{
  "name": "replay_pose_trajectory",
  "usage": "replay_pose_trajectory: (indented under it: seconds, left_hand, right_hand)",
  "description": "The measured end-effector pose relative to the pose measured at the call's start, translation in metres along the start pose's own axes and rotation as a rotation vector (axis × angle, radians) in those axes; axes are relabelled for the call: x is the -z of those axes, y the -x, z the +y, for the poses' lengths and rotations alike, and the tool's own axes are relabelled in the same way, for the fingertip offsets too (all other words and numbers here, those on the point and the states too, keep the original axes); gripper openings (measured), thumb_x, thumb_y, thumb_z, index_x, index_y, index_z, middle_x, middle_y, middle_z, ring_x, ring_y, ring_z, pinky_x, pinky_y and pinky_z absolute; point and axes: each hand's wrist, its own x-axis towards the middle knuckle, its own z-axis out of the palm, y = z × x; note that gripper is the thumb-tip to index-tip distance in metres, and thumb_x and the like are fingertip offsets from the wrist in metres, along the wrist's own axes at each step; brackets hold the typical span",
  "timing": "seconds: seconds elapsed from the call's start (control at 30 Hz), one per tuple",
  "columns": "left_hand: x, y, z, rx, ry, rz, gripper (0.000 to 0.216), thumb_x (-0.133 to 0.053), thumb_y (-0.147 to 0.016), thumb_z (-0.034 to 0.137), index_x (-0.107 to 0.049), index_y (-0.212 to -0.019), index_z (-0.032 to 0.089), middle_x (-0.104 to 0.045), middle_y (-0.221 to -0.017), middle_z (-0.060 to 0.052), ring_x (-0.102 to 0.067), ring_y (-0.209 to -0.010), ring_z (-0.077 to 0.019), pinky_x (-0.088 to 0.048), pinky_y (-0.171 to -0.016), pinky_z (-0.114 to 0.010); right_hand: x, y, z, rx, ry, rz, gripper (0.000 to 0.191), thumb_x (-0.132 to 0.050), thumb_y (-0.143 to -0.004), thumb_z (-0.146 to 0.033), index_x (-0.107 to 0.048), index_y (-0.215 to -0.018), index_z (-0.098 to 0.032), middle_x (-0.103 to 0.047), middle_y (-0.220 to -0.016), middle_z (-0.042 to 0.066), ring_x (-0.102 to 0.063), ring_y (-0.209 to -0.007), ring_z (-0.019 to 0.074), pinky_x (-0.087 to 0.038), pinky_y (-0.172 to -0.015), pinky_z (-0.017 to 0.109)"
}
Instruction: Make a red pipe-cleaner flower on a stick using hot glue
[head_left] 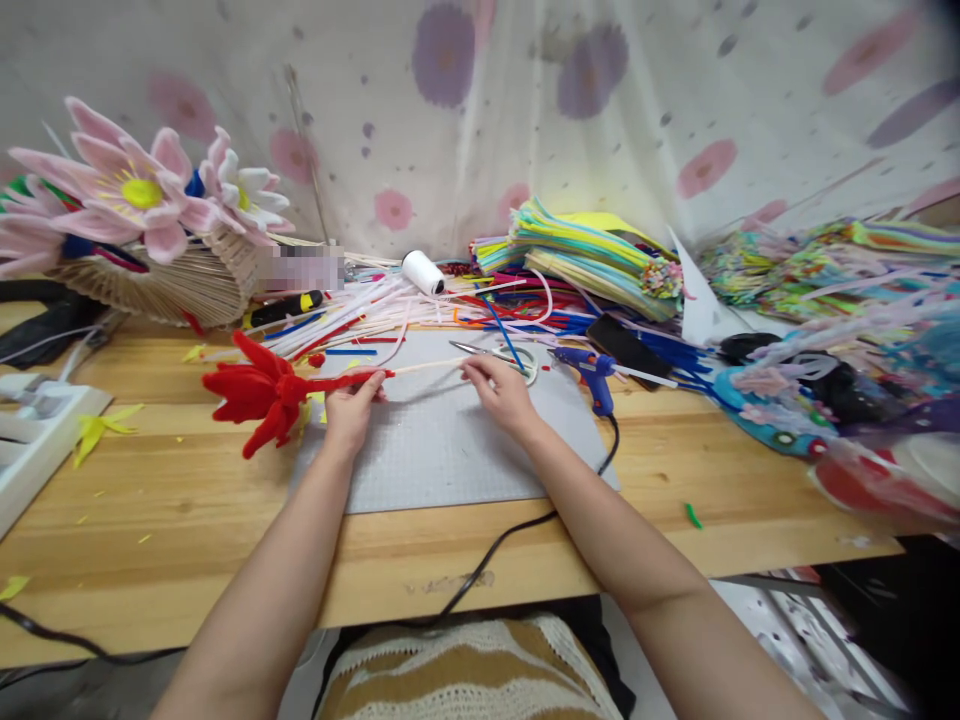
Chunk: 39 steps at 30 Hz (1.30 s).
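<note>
A red pipe-cleaner flower (266, 392) lies sideways in the air over the left edge of the grey cutting mat (450, 470), its petals pointing left. My left hand (352, 405) is closed on its stem, which is wrapped in red near the bloom. Past my fingers the stem runs on to the right as a bare, pale stick (424, 368). At that far end, my right hand (501, 390) pinches the stick between thumb and fingers. Just behind my right hand, scissors (529, 362) with pale handles rest on the mat.
A blue glue gun (592, 375) lies right of the mat, its black cord (495, 550) crossing the table front. Behind are a white thread spool (423, 272), a black phone (630, 350) and pipe-cleaner bundles (592, 260). Pink flowers (139, 190) and a white power strip (45, 440) stand left.
</note>
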Motion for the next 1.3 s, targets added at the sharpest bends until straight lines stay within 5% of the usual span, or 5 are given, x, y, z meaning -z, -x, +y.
replay_pose_trajectory:
  seconds: [0.4,0.6,0.83,1.13,1.3]
  left_hand:
    - [-0.007,0.005,0.000,0.009,0.048,-0.029,0.016,-0.069,-0.061,0.028,-0.065,-0.071,0.016,-0.061,-0.062,0.000,-0.053,-0.050,-0.0090,-0.046,-0.041,-0.020]
    - [-0.007,0.007,-0.003,0.087,0.028,-0.067,0.020,-0.069,-0.061,0.031,-0.064,-0.072,0.015,-0.061,-0.063,-0.001,-0.052,-0.050,-0.0086,-0.046,-0.042,-0.020]
    - [-0.008,0.005,0.000,0.184,0.075,-0.019,0.027,-0.071,-0.058,0.032,-0.062,-0.075,0.014,-0.062,-0.068,-0.001,-0.052,-0.051,-0.0081,-0.045,-0.042,-0.019]
    - [-0.009,0.008,0.000,0.224,0.070,-0.068,0.031,-0.071,-0.057,0.035,-0.061,-0.077,0.013,-0.064,-0.070,-0.003,-0.053,-0.049,-0.0090,-0.045,-0.043,-0.022]
    - [-0.003,0.007,0.004,0.305,0.158,-0.214,0.026,-0.067,-0.062,0.035,-0.061,-0.076,0.013,-0.064,-0.074,-0.004,-0.055,-0.054,-0.0100,-0.046,-0.045,-0.022]
  right_hand:
    - [0.128,0.075,0.100,-0.666,0.490,0.274,0.047,-0.060,-0.058,-0.061,-0.055,-0.072,-0.017,-0.056,-0.067,0.004,-0.049,-0.060,0.0160,-0.037,-0.057,0.029]
    - [0.104,0.055,0.121,-0.664,0.274,0.247,0.051,-0.059,-0.061,-0.057,-0.062,-0.088,-0.013,-0.064,-0.081,0.011,-0.057,-0.077,0.0236,-0.043,-0.070,0.037]
    - [0.110,0.047,0.089,-0.523,-0.263,0.729,0.038,-0.059,-0.066,-0.048,-0.056,-0.088,-0.017,-0.064,-0.082,0.005,-0.058,-0.060,0.0130,-0.046,-0.053,0.026]
    - [0.018,0.010,-0.009,-0.444,-0.791,0.026,0.033,-0.057,-0.070,-0.050,-0.056,-0.085,-0.020,-0.064,-0.090,0.005,-0.064,-0.071,0.0151,-0.051,-0.058,0.027]
    - [-0.006,-0.025,-0.009,-0.434,-0.678,0.192,0.035,-0.059,-0.069,-0.048,-0.056,-0.088,-0.018,-0.063,-0.085,0.004,-0.060,-0.064,0.0120,-0.049,-0.055,0.025]
